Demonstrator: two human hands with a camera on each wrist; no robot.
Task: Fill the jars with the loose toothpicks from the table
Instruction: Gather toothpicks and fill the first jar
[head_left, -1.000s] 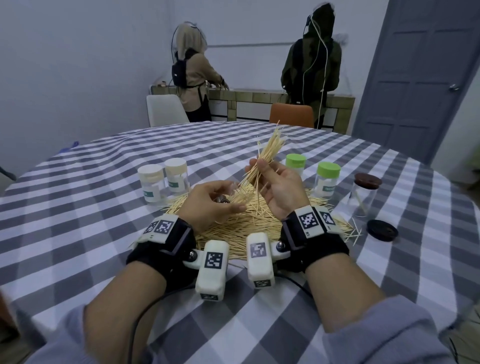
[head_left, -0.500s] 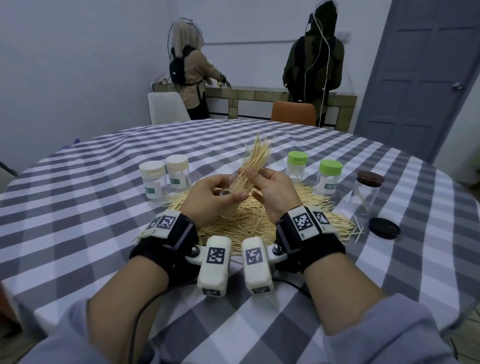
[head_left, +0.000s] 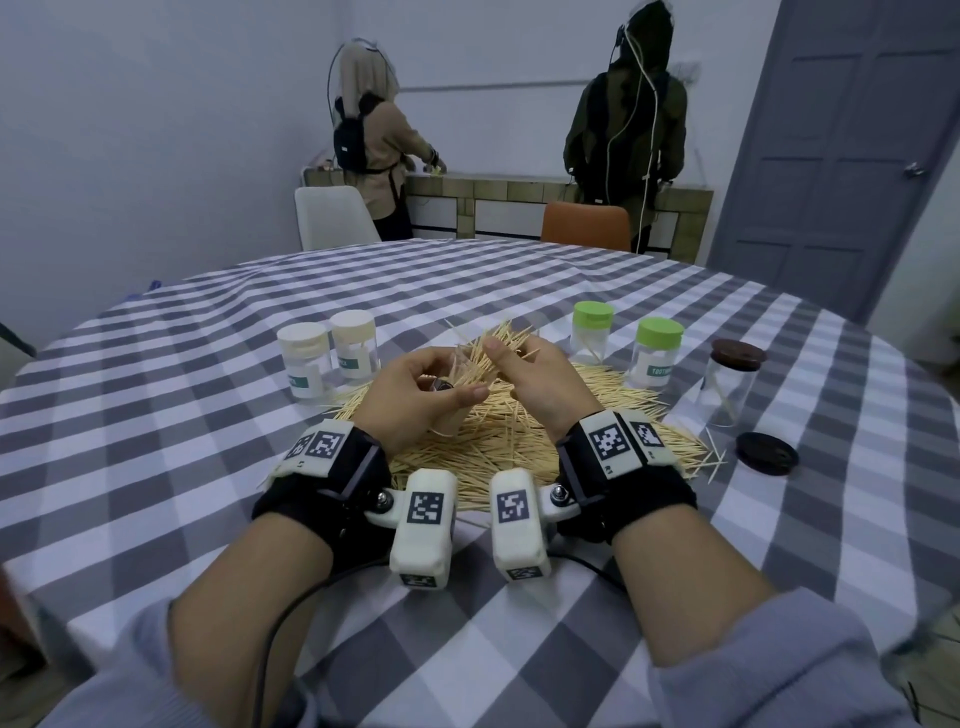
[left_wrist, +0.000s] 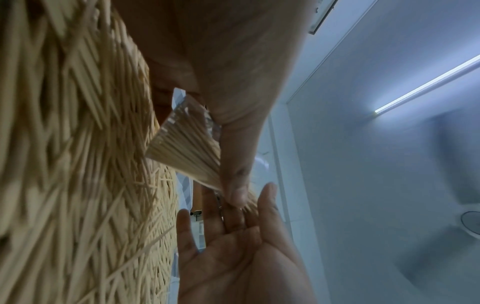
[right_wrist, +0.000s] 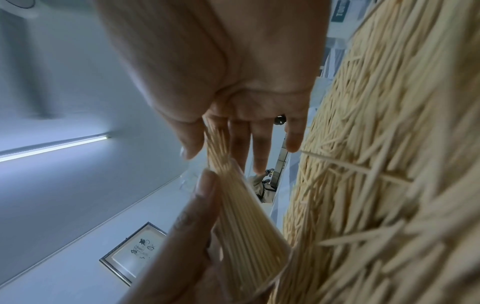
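The likeliest slip begins at the left hand (head_left: 415, 395), which holds the small clear plastic jar (left_wrist: 182, 123) tilted above the heap of loose pale wooden toothpicks (head_left: 493, 447); this heap lies on the round table under its grey-and-white checked cloth (head_left: 156, 415), around the middle and nearer the near edge. If the jar tips further, the sticks already in it could slide back out onto the heap. The fanned bundle of pale toothpicks (head_left: 483, 358) is splayed at its far end and only part way into the mouth. Outer sticks may catch on the rim, cross and jam, or drop if the pinch eases too soon. A hard push could also snap thin sticks. The right hand (head_left: 545, 384) works close to the two green-lidded clear jars (head_left: 592, 317) (head_left: 660, 332) behind it, and a wide swing might knock one over. The two white-lidded clear jars (head_left: 304, 338) towards the left edge, the clear glass jar with a dark brown lid (head_left: 735, 374) and the flat black round lid (head_left: 767, 453) towards the right edge stand well apart from the work. As for the grip, the left hand is wrapped round the jar, with its thumb laid along the side. The right hand pinches the bundle lightly between thumb and forefinger, and its other fingers are stretched straight and hold nothing
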